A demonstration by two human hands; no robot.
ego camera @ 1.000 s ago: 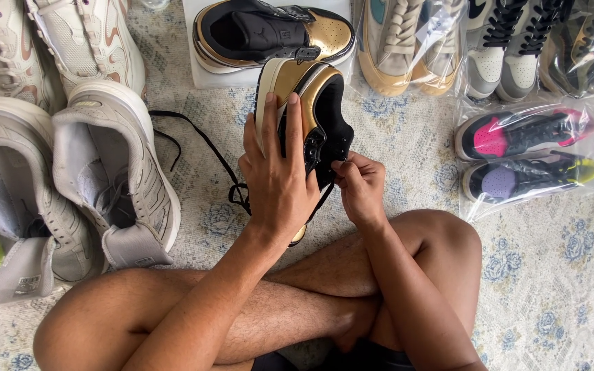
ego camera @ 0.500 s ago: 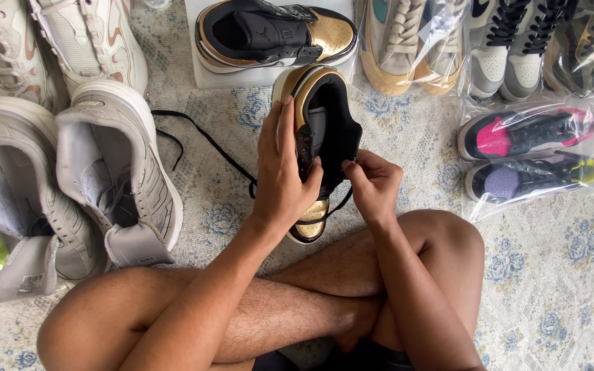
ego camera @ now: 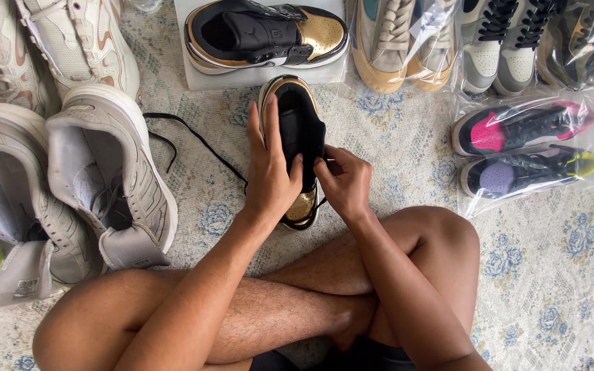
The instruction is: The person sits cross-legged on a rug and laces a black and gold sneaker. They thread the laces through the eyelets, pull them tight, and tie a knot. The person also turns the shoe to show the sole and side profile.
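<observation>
A seated person's left hand wraps the black-and-gold sneaker lying just below its boxed twin, while right hand pinches the black lace, a job likely best done keeping the lace taut and flat

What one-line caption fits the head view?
Seated cross-legged on a patterned rug, left hand steadies a black-and-gold sneaker while right hand works its black lace.
</observation>
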